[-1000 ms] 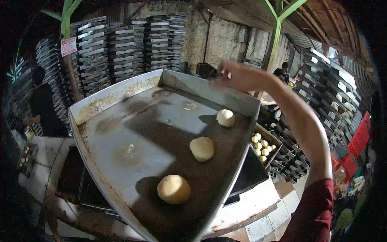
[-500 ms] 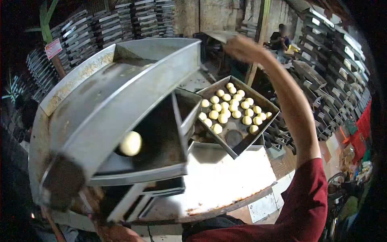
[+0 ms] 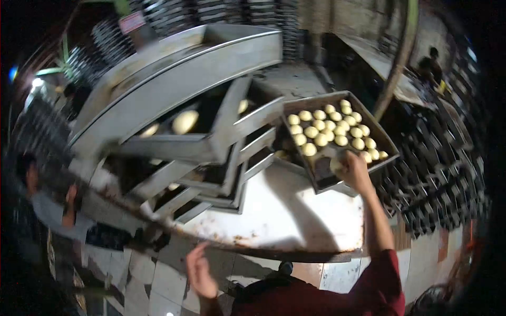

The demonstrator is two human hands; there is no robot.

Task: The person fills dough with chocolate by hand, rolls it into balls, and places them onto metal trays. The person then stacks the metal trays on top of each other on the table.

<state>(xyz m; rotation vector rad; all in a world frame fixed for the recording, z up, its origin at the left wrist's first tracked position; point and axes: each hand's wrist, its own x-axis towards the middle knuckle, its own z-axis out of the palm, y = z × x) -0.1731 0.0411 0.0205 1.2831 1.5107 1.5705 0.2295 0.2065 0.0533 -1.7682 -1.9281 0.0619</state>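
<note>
My right hand [image 3: 354, 171] is closed over the near right part of a square metal tray [image 3: 345, 182], with a pale, blurred thing at its fingertips that I cannot make out. Several round, pale yellow dough balls [image 3: 341, 140] lie in that tray, mostly toward its far side. My left hand [image 3: 200, 271] is in front of the table edge, fingers apart and holding nothing. To the left stands a crooked stack of metal trays [image 3: 174, 151], with a larger dough ball [image 3: 185, 122] visible inside one of them.
Beneath the trays is a white tabletop [image 3: 263, 210] with rusty edges. At the left, another person's hand [image 3: 71, 196] and grey sleeve show. More metal trays [image 3: 432, 179] are stacked at the right. A wooden post [image 3: 396, 79] rises behind the tray, and a person [image 3: 431, 68] is farther back.
My right hand has come down from beyond the tray to inside it. My left hand, blurred beside the tray stack before, is now apart from it. The view has shifted.
</note>
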